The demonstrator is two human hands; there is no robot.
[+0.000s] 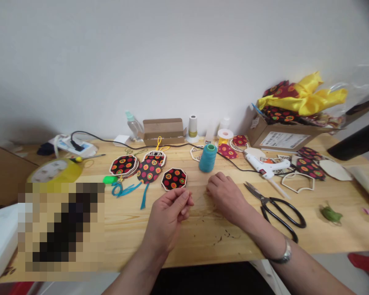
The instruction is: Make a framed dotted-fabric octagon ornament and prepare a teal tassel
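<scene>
My left hand [171, 209] is raised over the middle of the table, thumb and forefinger pinched together; what they hold, if anything, is too fine to make out. Just behind it lies an octagonal patterned fabric piece [174, 179] with a pale rim. Resting low over the wood, my right hand [225, 197] has its fingers curled in, and their tips are hidden. A cone of blue thread [208, 159] stands upright behind that hand, apart from it. Large black-handled scissors [266, 200] lie to the right of it, blades partly apart.
A white glue gun [266, 167] and pale frames lie at right, before a fabric-filled cardboard box [283, 135]. Left of centre are stacked octagons [123, 165] and a tasselled fabric ornament [149, 170]. Green thread [331, 214] sits far right. A black cable [117, 141] crosses the back.
</scene>
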